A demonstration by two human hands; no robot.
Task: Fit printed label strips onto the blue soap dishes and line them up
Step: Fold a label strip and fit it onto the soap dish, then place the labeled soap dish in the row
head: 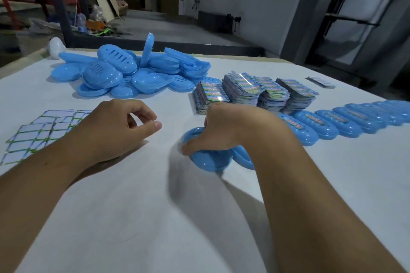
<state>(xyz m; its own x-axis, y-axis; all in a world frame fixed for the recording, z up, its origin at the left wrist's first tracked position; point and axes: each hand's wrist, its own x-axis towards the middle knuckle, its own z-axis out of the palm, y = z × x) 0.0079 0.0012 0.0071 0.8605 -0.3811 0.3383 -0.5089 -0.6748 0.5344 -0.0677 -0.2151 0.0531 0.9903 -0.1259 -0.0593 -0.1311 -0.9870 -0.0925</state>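
My right hand (pixel 224 133) grips a blue soap dish (pixel 210 160) on the white table, thumb at its left rim, fingers over the top. Part of the dish is hidden by the hand. My left hand (pixel 117 126) hovers to the left of it, fingers loosely curled, holding nothing. Several stacks of printed label strips (pixel 255 93) stand just behind my right hand. A row of labelled blue dishes (pixel 346 119) overlaps toward the right edge. A loose pile of unlabelled blue dishes (pixel 133 71) lies at the back.
Flat white cards with green edges (pixel 37 133) are spread at the left under my left forearm. A small stack of strips (pixel 321 82) lies far right. A white bag (pixel 56 47) sits at the table's back left corner. Workshop floor and clutter lie beyond.
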